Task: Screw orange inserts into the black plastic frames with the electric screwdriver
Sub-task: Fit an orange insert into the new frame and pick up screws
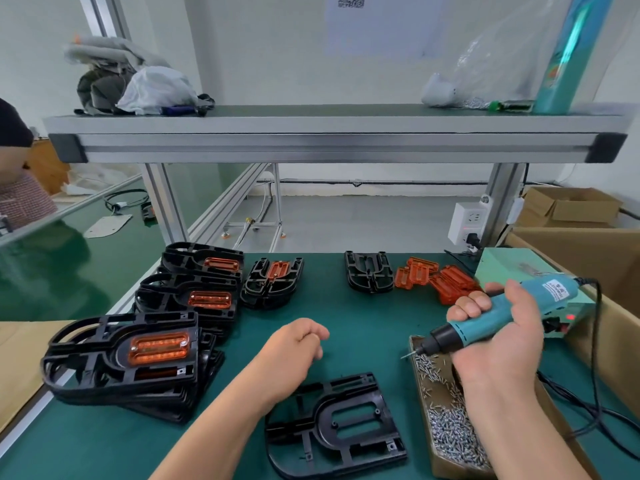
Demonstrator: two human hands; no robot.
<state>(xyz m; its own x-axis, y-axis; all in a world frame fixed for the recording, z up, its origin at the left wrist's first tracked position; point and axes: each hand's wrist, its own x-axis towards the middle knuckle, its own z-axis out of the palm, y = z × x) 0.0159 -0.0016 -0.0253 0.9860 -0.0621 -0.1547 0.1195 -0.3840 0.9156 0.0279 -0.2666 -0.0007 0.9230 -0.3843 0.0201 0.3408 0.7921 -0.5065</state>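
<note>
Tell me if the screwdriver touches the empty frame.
Apart. Head view: right hand holds electric screwdriver over the screw tray, green mat showing between it and empty frame.

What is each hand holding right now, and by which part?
The right hand grips the electric screwdriver around the middle of its teal body. The left hand holds nothing visible, fingers loosely curled.

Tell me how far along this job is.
Done: stacks of frames on the left hold orange inserts. In hand: the right hand grips the screwdriver, tip at the screw tray; one bare frame lies in front. Left: loose inserts and bare frames at the back.
</note>
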